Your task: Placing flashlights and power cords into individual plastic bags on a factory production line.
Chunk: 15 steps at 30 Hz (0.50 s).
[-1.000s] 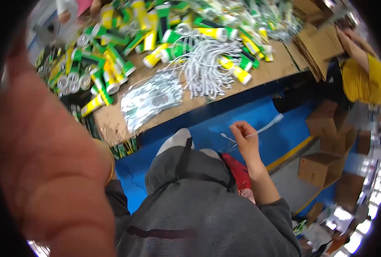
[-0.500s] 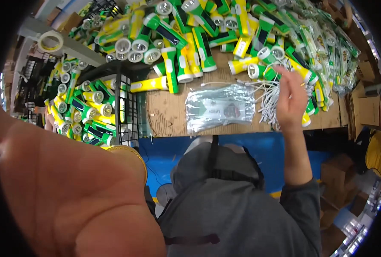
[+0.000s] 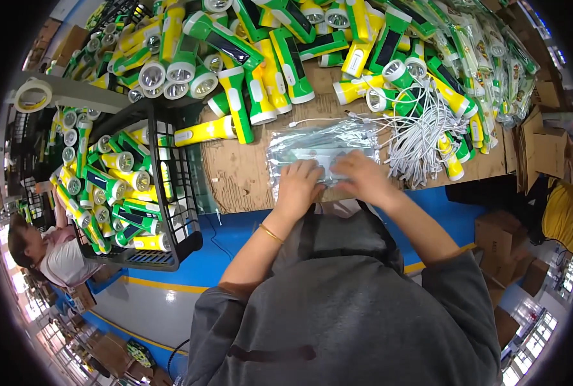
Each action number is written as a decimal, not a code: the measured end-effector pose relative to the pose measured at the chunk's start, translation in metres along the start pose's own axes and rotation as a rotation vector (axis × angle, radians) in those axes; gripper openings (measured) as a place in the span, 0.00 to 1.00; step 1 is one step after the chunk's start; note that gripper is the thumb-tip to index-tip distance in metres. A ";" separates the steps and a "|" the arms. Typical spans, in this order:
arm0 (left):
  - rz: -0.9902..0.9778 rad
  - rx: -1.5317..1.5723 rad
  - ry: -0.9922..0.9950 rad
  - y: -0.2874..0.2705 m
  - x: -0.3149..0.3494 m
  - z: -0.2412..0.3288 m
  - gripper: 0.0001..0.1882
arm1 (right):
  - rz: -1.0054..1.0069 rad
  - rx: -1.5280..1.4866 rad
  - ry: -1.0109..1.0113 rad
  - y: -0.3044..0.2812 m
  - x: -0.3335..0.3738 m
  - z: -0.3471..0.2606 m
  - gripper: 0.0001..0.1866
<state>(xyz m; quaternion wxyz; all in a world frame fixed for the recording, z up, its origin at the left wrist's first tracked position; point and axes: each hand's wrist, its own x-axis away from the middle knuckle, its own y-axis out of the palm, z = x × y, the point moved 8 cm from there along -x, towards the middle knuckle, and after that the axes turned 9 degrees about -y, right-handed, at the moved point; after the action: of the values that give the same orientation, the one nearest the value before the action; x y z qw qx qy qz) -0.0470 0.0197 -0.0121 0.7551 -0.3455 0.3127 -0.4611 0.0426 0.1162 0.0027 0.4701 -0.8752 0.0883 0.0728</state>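
Note:
A stack of clear plastic bags [image 3: 325,138] lies flat on the brown cardboard-topped bench [image 3: 235,180] in front of me. My left hand [image 3: 297,188] rests on the stack's near left part, fingers stretched and a little apart. On the near right part lies my right hand [image 3: 367,178], its fingers loosely bent and apart, touching the plastic. Nothing shows lifted in either hand. Just right of the bags is a tangled bundle of white charging cables [image 3: 421,138]. Behind the bags lie several green, yellow and white flashlights [image 3: 291,67] with dark panels on their sides.
At the left stands a black plastic crate [image 3: 161,256] full of flashlights. Bagged flashlights [image 3: 492,71] are heaped at the far right. A tape roll [image 3: 33,95] sits on a grey bar. Cardboard boxes [image 3: 502,238] stand at the right; a person [image 3: 61,257] is beyond the crate.
My left hand, earlier large and close at the lower left, is now down on the bags. The right hand has moved left from the cables onto the bags.

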 end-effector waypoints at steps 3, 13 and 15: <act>-0.038 -0.010 0.054 0.013 -0.002 -0.003 0.14 | 0.051 -0.001 -0.006 0.022 0.007 0.015 0.09; -0.193 0.221 -0.137 0.022 -0.017 -0.013 0.04 | -0.211 0.149 -0.125 0.049 -0.005 0.018 0.06; -0.170 0.231 -0.132 0.020 -0.015 -0.015 0.03 | -0.172 0.218 -0.186 0.028 -0.001 0.012 0.08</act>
<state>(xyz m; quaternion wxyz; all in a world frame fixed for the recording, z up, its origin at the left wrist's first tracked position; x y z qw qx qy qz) -0.0549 0.0366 -0.0340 0.7670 -0.3113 0.1768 -0.5325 0.0349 0.1118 -0.0263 0.5730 -0.8127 -0.0232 0.1030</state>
